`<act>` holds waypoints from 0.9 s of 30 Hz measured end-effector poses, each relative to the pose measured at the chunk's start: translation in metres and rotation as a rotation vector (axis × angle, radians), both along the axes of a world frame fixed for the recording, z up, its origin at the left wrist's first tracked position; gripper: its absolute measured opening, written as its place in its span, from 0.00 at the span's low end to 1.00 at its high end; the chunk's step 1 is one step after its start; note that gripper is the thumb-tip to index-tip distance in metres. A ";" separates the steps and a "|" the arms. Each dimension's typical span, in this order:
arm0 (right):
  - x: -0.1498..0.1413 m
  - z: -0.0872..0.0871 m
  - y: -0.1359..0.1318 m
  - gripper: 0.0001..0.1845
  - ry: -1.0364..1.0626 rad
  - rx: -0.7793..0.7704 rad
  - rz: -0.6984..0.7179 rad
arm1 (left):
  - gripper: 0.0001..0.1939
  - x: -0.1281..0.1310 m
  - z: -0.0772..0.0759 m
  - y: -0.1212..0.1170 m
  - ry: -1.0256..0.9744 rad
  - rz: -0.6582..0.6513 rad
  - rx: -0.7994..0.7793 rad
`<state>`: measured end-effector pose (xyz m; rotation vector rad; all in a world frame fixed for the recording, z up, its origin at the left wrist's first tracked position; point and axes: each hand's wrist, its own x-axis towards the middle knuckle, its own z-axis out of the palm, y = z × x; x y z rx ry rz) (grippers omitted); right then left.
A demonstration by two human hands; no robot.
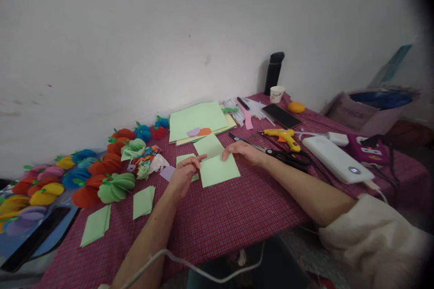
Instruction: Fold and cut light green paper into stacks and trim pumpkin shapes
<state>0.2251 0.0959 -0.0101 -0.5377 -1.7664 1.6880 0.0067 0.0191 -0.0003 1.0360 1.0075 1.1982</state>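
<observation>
A light green sheet of paper (220,172), creased across the middle, is in front of me with its far half tilted up. My right hand (246,152) pinches it near the crease, thumb on the near half. My left hand (186,175) is at its left edge, index finger stretched toward the crease and the other fingers loosely bent. Part of another green piece and a lilac scrap (167,173) lie beside the left hand. Small stacks of green paper (143,202) and green cards (96,226) rest nearer me on the left.
Colourful paper pumpkins (117,187) crowd the left side beside paper scraps (145,160). Large green sheets (198,119) lie at the back. Rightward are scissors (288,157), a yellow glue gun (283,137), a phone (281,116), a white power bank (337,159), a paper cup (277,94) and a black bottle (274,73).
</observation>
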 end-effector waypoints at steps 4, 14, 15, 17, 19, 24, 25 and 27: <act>0.002 0.010 -0.007 0.16 -0.143 0.217 0.016 | 0.08 0.003 0.005 -0.001 0.124 0.032 -0.006; -0.010 0.003 -0.016 0.13 -0.233 0.186 0.225 | 0.18 0.014 -0.010 -0.007 0.573 -0.264 -0.013; -0.011 0.002 -0.016 0.13 -0.233 0.173 0.233 | 0.18 0.014 -0.010 -0.007 0.562 -0.269 -0.023; -0.013 0.000 -0.017 0.12 -0.225 0.143 0.240 | 0.18 0.015 -0.010 -0.008 0.529 -0.283 -0.052; -0.013 0.000 -0.017 0.12 -0.214 0.111 0.247 | 0.18 0.016 -0.009 -0.009 0.492 -0.297 -0.082; -0.013 -0.001 -0.016 0.10 -0.177 0.064 0.274 | 0.17 0.019 -0.009 -0.011 0.419 -0.273 -0.145; -0.013 -0.002 -0.016 0.10 -0.173 0.065 0.273 | 0.17 0.020 -0.009 -0.012 0.400 -0.267 -0.166; -0.013 -0.002 -0.015 0.10 -0.175 0.064 0.269 | 0.18 0.021 -0.008 -0.013 0.341 -0.267 -0.216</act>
